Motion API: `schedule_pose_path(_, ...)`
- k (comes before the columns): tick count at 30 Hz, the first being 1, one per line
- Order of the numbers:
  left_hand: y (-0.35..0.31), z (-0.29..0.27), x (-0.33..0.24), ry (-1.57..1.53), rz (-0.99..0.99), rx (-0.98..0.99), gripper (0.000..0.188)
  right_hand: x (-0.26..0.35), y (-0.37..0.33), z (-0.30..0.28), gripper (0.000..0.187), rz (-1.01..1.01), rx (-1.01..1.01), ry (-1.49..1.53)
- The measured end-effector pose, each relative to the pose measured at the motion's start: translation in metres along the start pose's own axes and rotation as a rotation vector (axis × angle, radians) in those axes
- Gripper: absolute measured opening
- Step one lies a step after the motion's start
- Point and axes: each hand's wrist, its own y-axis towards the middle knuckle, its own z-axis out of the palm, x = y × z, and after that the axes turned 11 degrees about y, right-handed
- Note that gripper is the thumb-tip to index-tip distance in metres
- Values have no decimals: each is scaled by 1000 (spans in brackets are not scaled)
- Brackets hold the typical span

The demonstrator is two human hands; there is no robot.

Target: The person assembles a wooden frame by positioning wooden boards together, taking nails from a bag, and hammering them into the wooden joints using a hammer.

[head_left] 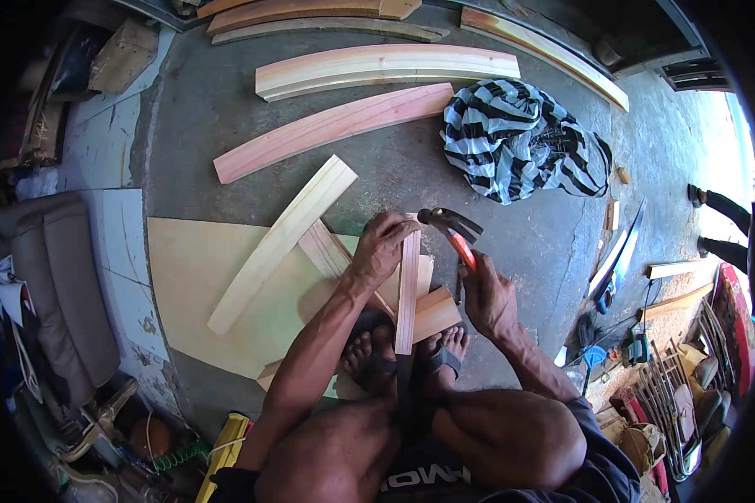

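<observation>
My left hand [381, 247] presses on the top end of a narrow upright wooden strip [408, 298] that runs down between my sandalled feet [403, 356]. My right hand [488, 295] grips the red handle of a claw hammer [453, 228], its dark head raised just right of the strip's top. Under the strip lie short wooden blocks [434, 314] and another slat [331, 251] on a pale plywood sheet [193, 277].
Long curved-looking planks [327, 126] lie on the concrete floor ahead, one plank [281, 239] across the plywood. A black-and-white striped bag [520, 138] sits at right. Another person's feet [717, 226] stand far right. Tools and clutter [646, 352] fill the lower right; a cushioned seat [50, 285] at left.
</observation>
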Motion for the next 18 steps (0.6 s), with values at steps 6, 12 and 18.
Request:
schedule_pose_path(6, -3, -12, -25, -279, -182, 153, 49, -16, 0, -7, 26, 13, -28, 10)
schedule_pose_path(12, -20, -7, -16, -206, -204, 88, 51, -4, 6, -2, 23, 61, -22, 84)
schedule_pose_path(18, -23, -3, -12, -128, -107, 68, 45, -3, 9, -11, 24, 22, 21, 66)
